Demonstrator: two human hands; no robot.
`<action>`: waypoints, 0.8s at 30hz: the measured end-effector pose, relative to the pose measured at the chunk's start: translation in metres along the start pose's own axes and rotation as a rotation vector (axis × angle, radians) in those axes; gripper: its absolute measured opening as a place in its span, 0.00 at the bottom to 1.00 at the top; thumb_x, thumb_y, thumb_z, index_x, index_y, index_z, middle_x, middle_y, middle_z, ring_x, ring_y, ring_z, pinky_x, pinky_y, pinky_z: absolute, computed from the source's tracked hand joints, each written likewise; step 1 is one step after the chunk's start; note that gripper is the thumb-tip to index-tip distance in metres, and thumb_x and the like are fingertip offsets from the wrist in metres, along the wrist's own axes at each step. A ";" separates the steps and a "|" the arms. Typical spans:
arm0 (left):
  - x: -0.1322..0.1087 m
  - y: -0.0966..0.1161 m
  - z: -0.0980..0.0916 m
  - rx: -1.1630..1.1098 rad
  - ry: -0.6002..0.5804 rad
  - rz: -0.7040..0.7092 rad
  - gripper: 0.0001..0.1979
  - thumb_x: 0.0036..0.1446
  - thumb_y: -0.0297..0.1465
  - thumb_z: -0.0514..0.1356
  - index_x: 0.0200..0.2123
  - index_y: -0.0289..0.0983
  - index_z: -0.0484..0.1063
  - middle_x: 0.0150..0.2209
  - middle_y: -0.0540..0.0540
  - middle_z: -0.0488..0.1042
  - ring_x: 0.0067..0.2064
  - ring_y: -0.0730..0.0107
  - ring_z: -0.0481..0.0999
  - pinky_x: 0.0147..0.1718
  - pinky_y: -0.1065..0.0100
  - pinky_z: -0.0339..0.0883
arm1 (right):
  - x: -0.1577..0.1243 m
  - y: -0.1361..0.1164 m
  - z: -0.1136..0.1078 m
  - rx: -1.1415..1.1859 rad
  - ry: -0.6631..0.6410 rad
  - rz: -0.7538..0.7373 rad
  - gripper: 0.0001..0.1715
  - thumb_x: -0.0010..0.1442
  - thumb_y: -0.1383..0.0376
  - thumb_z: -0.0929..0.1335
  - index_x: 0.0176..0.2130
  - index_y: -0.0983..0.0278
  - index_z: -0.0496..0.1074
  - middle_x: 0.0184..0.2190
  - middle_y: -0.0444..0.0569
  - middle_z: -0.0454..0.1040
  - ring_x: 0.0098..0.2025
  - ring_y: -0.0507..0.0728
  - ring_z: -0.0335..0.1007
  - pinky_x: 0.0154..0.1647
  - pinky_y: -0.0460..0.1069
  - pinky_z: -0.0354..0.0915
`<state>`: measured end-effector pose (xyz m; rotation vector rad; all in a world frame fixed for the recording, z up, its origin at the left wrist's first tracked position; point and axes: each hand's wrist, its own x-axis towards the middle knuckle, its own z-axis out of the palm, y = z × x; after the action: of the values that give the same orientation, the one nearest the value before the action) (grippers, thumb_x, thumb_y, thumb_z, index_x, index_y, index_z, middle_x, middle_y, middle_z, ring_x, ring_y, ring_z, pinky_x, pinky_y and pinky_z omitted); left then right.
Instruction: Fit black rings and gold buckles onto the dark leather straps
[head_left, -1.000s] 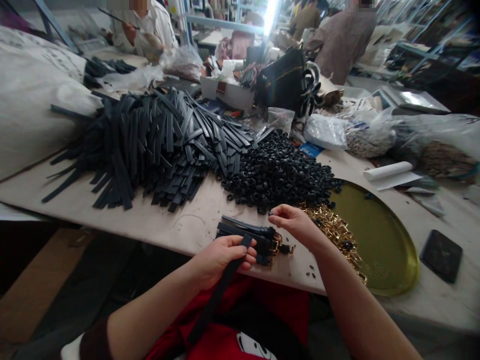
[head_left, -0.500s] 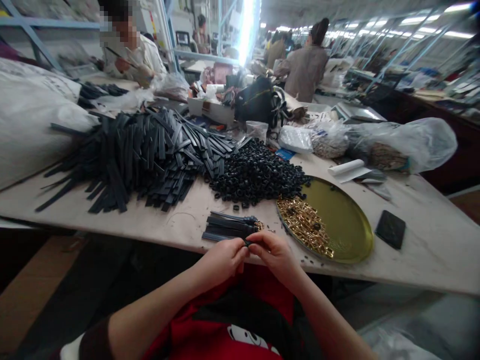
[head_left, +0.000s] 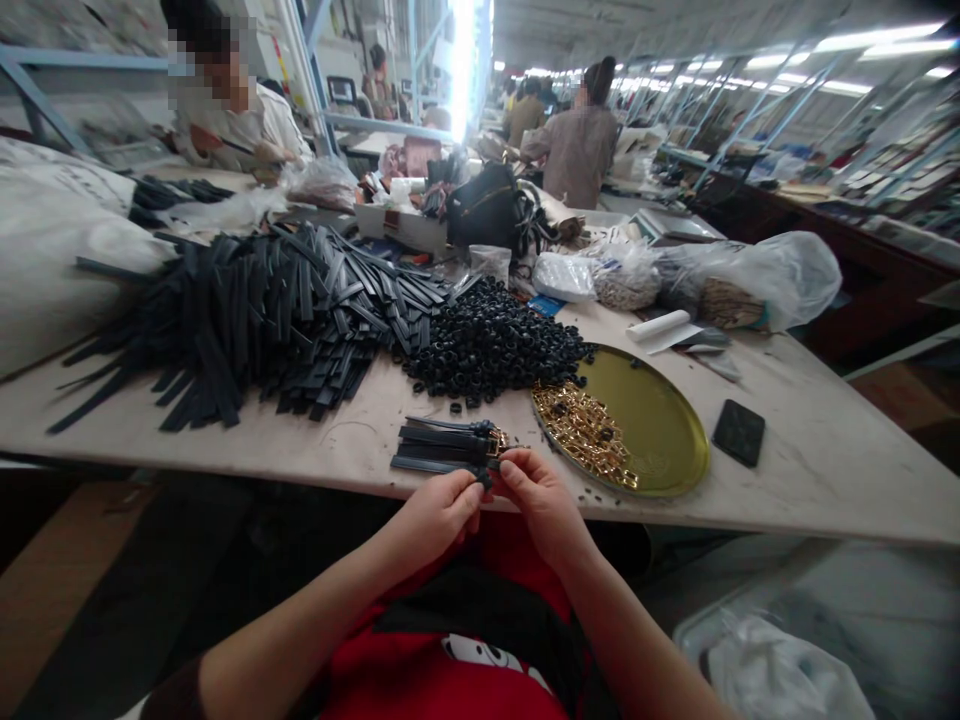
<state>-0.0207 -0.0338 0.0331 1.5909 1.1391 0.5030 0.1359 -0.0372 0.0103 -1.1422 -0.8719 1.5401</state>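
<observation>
At the table's front edge, my left hand (head_left: 442,510) pinches a small black loop (head_left: 484,481) between thumb and fingers. Close beside it, my right hand (head_left: 541,498) is closed in a pinch. A bit of dark material shows at its fingertips, too small to make out. Just beyond my hands lie several black straps (head_left: 439,440) side by side, gold buckles (head_left: 498,438) at their right ends. Farther back is a heap of black loops (head_left: 495,345). To the right, gold buckles (head_left: 589,430) are piled on a round gold tray (head_left: 667,430).
A large pile of black straps (head_left: 277,310) covers the table's left, beside a white sack (head_left: 67,250). A dark phone-like slab (head_left: 739,432) lies right of the tray. Plastic bags (head_left: 787,275) and a black bag (head_left: 487,205) stand behind. Other people (head_left: 577,140) work farther off.
My hands have drawn slightly apart, and the black loop now shows at my left fingertips. The whole view has shifted, so the table's contents appear farther left.
</observation>
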 end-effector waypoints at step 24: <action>0.031 -0.014 -0.029 0.151 -0.189 -0.076 0.21 0.59 0.37 0.44 0.53 0.37 0.59 0.50 0.43 0.69 0.51 0.62 0.67 0.50 0.64 0.58 | 0.033 0.003 -0.018 -0.058 -0.070 0.121 0.14 0.47 0.61 0.71 0.34 0.63 0.69 0.29 0.42 0.71 0.31 0.50 0.67 0.37 0.47 0.62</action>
<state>-0.0353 0.0069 0.0233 1.6789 1.1092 0.2153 0.1502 -0.0060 -0.0063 -1.2075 -0.9135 1.6713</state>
